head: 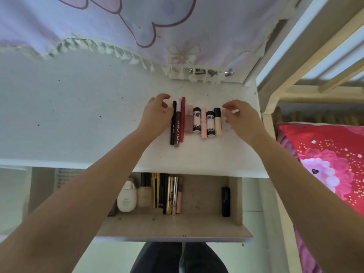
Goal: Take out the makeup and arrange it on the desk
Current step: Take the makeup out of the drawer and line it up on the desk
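A row of several makeup items lies side by side on the white desk (78, 115): a black pencil (173, 123), a silver-capped tube (177, 123), a red pencil (182, 119), a pink tube (189, 121), two black-and-white tubes (196, 120), a pale pink stick (203, 123) and a beige concealer (217, 121). My left hand (157, 113) rests at the row's left end, fingers loosely curled against the black pencil. At the right end my right hand (242, 117) touches a small pale pink item (234, 111) with its fingertips. Neither hand clearly grips anything.
Below the desk edge an open drawer (206, 223) holds a white bottle (127, 198), a foundation bottle (144, 196), several pencils and tubes (169, 194) and a black lipstick (225, 201). A fringed lilac cloth (137, 26) hangs at the back. A bed frame (269, 134) with red bedding stands right.
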Action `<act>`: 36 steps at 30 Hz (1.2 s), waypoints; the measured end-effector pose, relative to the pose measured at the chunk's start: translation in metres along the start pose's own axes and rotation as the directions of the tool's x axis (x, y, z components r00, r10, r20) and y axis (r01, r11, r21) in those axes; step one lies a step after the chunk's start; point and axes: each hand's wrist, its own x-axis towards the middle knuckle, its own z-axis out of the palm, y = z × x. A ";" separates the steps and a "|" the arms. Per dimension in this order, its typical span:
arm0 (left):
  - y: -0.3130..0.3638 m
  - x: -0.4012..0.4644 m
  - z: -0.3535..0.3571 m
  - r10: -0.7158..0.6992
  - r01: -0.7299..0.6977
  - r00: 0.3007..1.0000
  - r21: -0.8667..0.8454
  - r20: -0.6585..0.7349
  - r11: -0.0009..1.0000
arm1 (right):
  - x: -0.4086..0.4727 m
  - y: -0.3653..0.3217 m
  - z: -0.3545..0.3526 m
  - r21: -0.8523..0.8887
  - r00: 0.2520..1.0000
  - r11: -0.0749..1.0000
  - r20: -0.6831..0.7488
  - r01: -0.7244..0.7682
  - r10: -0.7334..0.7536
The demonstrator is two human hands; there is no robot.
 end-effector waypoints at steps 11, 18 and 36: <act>-0.093 -0.179 0.082 0.171 -0.279 0.929 0.317 0.329 0.906 | -0.178 0.095 0.059 -0.598 0.856 0.676 0.508 0.430 -0.095; -0.079 -0.158 0.109 -0.088 -0.344 0.895 0.802 0.438 0.489 | -0.167 0.107 0.087 -0.859 0.880 0.268 0.470 0.437 0.073; -0.004 -0.083 -0.042 0.081 -0.094 0.988 -0.093 -0.131 0.991 | -0.078 -0.010 -0.045 0.105 0.976 0.994 0.210 0.034 -0.056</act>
